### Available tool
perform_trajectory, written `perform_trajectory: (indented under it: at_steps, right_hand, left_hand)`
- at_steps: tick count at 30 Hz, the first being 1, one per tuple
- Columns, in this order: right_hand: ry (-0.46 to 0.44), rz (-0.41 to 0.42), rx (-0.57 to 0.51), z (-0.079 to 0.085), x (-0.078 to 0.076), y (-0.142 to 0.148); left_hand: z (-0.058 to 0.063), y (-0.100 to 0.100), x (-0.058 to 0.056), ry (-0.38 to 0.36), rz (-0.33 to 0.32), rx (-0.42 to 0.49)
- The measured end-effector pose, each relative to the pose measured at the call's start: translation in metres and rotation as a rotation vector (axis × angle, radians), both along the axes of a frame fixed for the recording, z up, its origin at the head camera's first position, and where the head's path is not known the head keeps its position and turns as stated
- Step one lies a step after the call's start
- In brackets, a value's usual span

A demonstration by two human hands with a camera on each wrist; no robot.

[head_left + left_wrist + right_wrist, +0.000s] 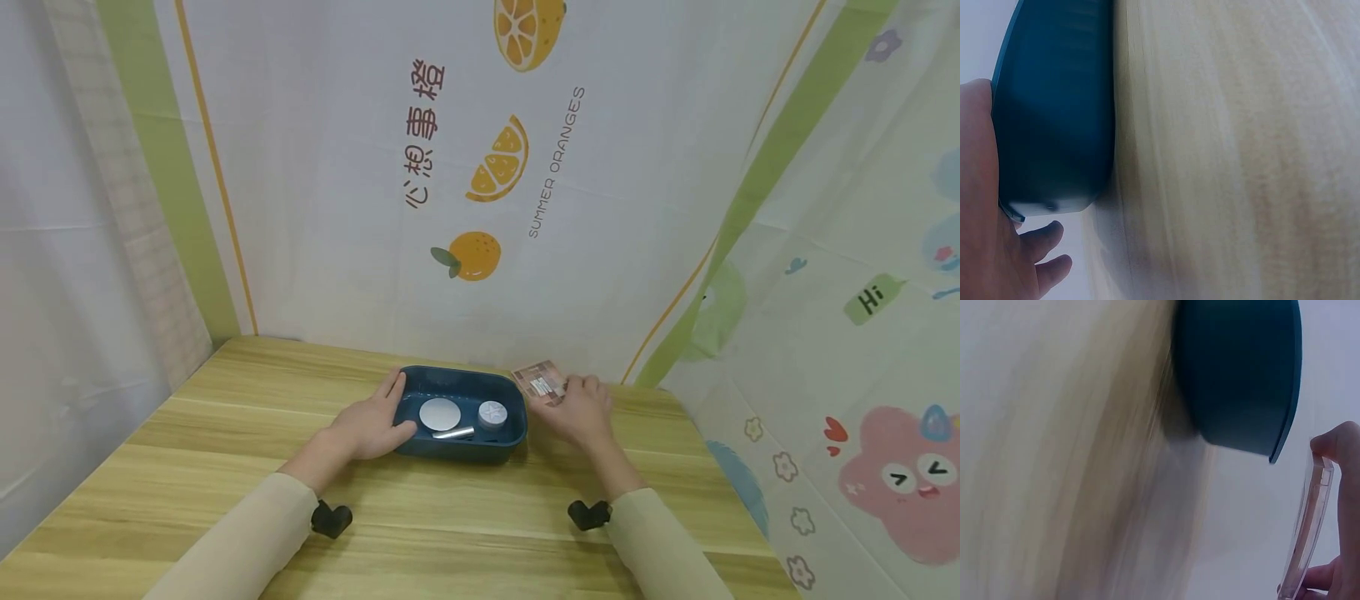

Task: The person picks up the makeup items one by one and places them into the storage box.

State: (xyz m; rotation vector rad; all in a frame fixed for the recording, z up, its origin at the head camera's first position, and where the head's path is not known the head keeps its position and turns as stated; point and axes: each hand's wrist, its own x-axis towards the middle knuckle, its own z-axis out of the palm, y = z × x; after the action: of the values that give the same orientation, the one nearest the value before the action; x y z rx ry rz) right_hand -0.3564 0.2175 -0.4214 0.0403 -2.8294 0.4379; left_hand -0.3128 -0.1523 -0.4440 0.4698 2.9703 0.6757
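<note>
A dark blue plastic bin (459,451) stands on the table, its open side up. My left hand (372,423) grips the bin's left end, thumb over the front rim and fingers at the back corner. Inside lie a flat white disc (440,414), a silver tube (453,433) and a round pale case (492,414) with a star pattern on top. Just beyond the bin's right end, my right hand (579,410) pinches an eyeshadow palette (540,382) with brownish-pink squares. Its clear casing shows edge-on in the right wrist view, raised beside the bin's rim.
The wood-grain table (465,542) extends to both sides and in front of the bin. Close behind it hangs a white curtain (337,250) with orange prints. Another printed curtain (825,375) borders the table on the right.
</note>
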Motion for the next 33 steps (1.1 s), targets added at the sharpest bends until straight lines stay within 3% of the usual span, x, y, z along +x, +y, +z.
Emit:
perform_trajectory:
  at_steps: [20,33]
  right_hand:
    - [0.003,0.143,0.025,0.003,0.007,-0.030]
    - [-0.051,0.247,0.057,0.005,0.012,-0.040]
  left_hand:
    - [-0.003,-0.002,-0.003,-0.001,0.005,0.001]
    - [-0.003,-0.002,-0.002,0.007,0.003,-0.006]
